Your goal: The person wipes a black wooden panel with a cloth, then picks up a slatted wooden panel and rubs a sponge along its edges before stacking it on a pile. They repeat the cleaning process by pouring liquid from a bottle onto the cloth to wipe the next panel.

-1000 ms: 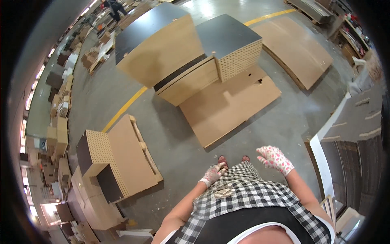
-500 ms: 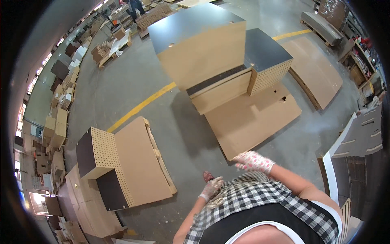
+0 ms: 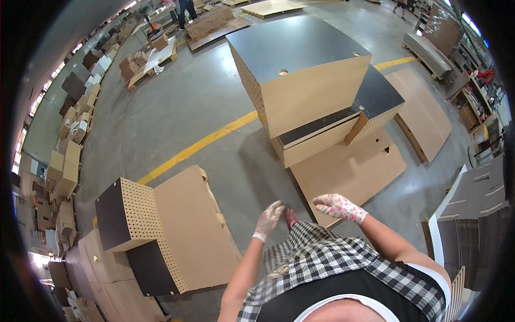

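Observation:
In a pale patterned work glove, my left hand (image 3: pixel 268 221) hangs in the air ahead of my body, fingers stretched forward and holding nothing. My right hand (image 3: pixel 339 208), in a white glove with pink spots, is held out over the near edge of a brown cardboard sheet (image 3: pixel 348 169). Its fingers are loosely extended with nothing seen in them. On that sheet's far part rests a large stepped unit (image 3: pixel 306 45) with dark tops, light wooden panels and perforated sides; its tall block is nearest both hands.
At left, dark perforated stacks (image 3: pixel 142 209) stand on a cardboard-covered pallet (image 3: pixel 188 225). Another cardboard-topped pallet (image 3: pixel 421 107) lies at far right. Grey sheets (image 3: pixel 472 225) are stacked close on my right. A yellow line (image 3: pixel 198 147) crosses the floor. Another person (image 3: pixel 185 12) stands far back.
My left hand has lifted away from my apron and reached forward. My right hand has shifted slightly. The view has turned, so the stepped unit appears further right, with its left perforated side now visible.

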Available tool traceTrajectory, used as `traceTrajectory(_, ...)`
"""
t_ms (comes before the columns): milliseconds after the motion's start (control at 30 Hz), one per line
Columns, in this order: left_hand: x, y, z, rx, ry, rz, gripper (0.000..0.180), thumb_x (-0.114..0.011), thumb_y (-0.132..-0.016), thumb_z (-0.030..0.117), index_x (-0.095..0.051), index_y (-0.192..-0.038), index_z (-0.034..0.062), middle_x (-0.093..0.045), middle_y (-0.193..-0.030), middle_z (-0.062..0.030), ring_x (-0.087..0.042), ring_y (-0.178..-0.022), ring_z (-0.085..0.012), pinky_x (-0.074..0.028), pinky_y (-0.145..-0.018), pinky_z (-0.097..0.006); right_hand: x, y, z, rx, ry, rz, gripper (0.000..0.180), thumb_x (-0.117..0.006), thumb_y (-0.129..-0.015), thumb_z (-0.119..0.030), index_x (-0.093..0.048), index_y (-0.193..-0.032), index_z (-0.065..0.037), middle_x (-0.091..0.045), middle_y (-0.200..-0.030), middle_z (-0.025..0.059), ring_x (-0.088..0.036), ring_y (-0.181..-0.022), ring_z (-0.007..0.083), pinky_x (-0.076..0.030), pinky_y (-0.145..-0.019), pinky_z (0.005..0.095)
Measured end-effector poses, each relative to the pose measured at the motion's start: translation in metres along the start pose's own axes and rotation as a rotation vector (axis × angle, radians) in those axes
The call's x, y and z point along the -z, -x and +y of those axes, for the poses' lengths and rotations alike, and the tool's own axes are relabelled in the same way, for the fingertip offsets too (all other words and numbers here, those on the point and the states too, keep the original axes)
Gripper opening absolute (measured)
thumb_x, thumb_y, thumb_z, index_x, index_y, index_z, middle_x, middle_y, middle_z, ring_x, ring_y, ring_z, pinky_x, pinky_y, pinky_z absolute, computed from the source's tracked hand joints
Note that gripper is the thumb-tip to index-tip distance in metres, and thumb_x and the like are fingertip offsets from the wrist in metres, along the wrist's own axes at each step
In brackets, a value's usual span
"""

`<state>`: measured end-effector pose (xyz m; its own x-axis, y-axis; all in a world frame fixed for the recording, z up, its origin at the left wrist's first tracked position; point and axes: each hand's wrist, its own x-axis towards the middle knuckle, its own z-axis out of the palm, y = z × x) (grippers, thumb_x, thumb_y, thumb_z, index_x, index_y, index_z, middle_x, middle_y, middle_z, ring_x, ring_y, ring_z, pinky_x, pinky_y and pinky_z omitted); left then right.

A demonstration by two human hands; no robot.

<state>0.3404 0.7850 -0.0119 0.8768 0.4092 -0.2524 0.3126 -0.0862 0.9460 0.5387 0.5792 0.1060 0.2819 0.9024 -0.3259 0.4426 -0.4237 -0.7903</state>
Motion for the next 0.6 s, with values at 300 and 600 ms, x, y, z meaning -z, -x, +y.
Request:
traceTrajectory(300,0.101,-0.122,0.085,-0.113,-0.206,0.034,0.034,-0.051,-0.092,0.021,-0.053,-0.121,0.0019,-0.062,-0.114,-0.0113,-0.059,-0.105,-0.0224,-0.045,-0.092,-0.031,0.033,-0.158,-0.041,0.125,0.152,-0.022,0.038,-0.049,-0.091,-0.028,-0.056,-0.118,-0.002,-0.061,-0.11,0.0166,-0.058,-0.103,0.0304,-0.045,-0.089,0.0376)
traceTrajectory(600,0.169,-0.252,0.184,-0.793,-0.472,0.244,0.035,-0.057,-0.08,0.002,-0.058,-0.115,0.0031,-0.059,-0.116,-0.0146,-0.052,-0.113,-0.0336,-0.04,-0.098,-0.042,0.061,-0.204,-0.059,-0.043,0.047,0.145,0.037,-0.048,-0.091,-0.03,-0.057,-0.114,-0.003,-0.06,-0.112,0.0162,-0.055,-0.106,0.0319,-0.043,-0.091,0.0399)
